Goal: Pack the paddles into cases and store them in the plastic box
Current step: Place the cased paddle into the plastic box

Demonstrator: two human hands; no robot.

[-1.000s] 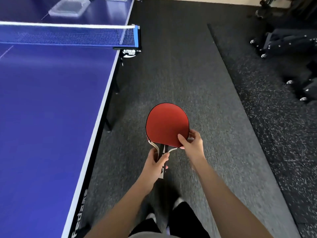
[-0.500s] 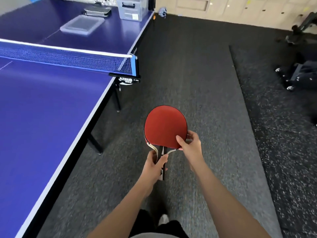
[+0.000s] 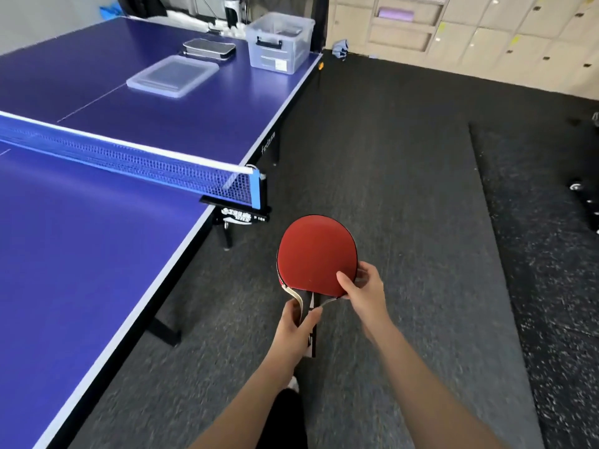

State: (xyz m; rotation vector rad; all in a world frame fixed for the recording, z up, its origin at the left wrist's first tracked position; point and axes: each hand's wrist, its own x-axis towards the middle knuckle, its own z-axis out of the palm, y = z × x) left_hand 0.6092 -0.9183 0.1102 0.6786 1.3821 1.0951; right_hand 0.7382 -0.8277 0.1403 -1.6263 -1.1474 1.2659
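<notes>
I hold red-faced paddles (image 3: 316, 254) stacked together in front of me, above the dark floor. My left hand (image 3: 296, 328) grips the handles from below. My right hand (image 3: 364, 288) pinches the lower right edge of the red blade, thumb on its face. How many paddles are in the stack I cannot tell. At the table's far right corner stands a clear plastic box (image 3: 279, 42) with no lid on. Its lid (image 3: 173, 75) lies flat on the table to the left. A dark paddle case (image 3: 209, 48) lies behind the lid.
The blue table-tennis table (image 3: 81, 254) fills the left side, with its net (image 3: 129, 160) and net clamp (image 3: 241, 217) between me and the box. Dark rubber flooring runs along the table's right side. Wheeled black equipment (image 3: 583, 196) sits at the far right. Lockers line the back wall.
The view has risen and moved forward along the table, bringing the far end with the box, lid and case into sight. Both hands keep the same hold on the paddles.
</notes>
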